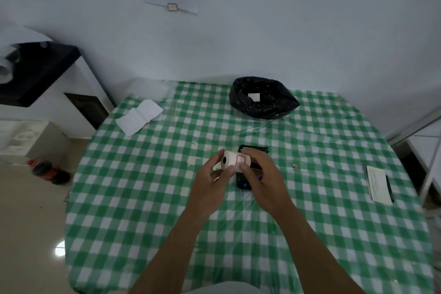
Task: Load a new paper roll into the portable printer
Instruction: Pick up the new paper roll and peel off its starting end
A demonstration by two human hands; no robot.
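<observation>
A white paper roll (232, 161) with a dark core hole and a red-edged label is held above the green checked table (148, 198). My left hand (211, 182) grips its left end. My right hand (261, 175) holds its right side, fingertips on the label. Under my right hand lies the small black portable printer (243, 182), with a blue mark near its front. Its raised black lid (254, 148) shows behind the roll. Much of the printer is hidden by my right hand.
A bin lined with a black bag (262, 98) stands at the table's back. Loose white paper (139, 117) lies back left. A notepad with a pen (379, 184) lies at the right edge. A black-topped white cabinet (43, 79) stands left of the table.
</observation>
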